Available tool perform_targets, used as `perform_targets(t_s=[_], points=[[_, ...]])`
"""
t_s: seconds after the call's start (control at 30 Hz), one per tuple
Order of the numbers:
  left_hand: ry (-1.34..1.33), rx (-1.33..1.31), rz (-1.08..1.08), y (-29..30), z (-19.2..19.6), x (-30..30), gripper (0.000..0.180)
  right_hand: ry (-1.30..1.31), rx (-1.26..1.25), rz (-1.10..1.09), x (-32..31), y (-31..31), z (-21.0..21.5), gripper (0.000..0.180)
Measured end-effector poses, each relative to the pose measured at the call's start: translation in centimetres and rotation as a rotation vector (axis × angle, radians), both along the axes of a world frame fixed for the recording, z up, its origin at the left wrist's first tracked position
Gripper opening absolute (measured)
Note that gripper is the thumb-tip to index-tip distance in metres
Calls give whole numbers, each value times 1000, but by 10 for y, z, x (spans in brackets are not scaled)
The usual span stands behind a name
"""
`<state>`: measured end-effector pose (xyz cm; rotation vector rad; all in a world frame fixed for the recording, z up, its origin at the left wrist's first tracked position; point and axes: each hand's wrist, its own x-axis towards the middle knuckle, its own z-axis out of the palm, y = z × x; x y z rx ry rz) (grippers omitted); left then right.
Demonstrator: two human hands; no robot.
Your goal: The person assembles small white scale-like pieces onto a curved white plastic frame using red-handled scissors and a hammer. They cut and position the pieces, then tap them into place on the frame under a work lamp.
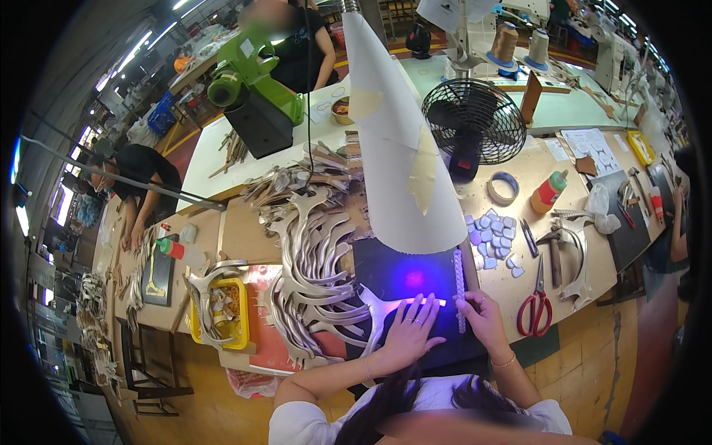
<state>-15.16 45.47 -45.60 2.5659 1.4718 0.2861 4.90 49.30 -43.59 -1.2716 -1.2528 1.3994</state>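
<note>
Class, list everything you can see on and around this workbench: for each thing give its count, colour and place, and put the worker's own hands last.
dark mat: one, black, lit violet, under the hands
cut strap pieces: a large pile, silver-beige, left of the mat
paper cone shade: one, white, above the mat
fan: one, black, behind the cone
scissors: one pair, red handles, right of the hands
glue bottle: one, orange, right rear
tape roll: one, pale, beside the fan
small patches: many, pale blue, right of the mat
yellow tray: one, left
left hand: flat on a pale strap
right hand: grip on a thin strip
</note>
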Motion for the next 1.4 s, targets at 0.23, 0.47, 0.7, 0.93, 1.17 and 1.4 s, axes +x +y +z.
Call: perform_targets(t_s=[0.23, 0.47, 0.7, 0.93, 1.17, 1.4], points=[[2, -10, 9, -5, -3, -3, 82, -30, 2, 14, 1, 1, 4, 16], [7, -23, 20, -7, -8, -3, 82, -24, 16, 38, -2, 1, 1, 16], [27, -60, 54, -9, -10, 3, 83, -32, 37, 72, -3, 4, -7, 16], [26, -61, 76, -11, -11, 5, 84, -47, 36, 113, -1, 4, -12, 20], [2, -38, 74, -11, -7, 6, 85, -129, 128, 118, -1, 4, -5, 26], [-37, -46, 99, -12, -1, 8, 85, -93, 140, 51, -1, 8, -1, 22]])
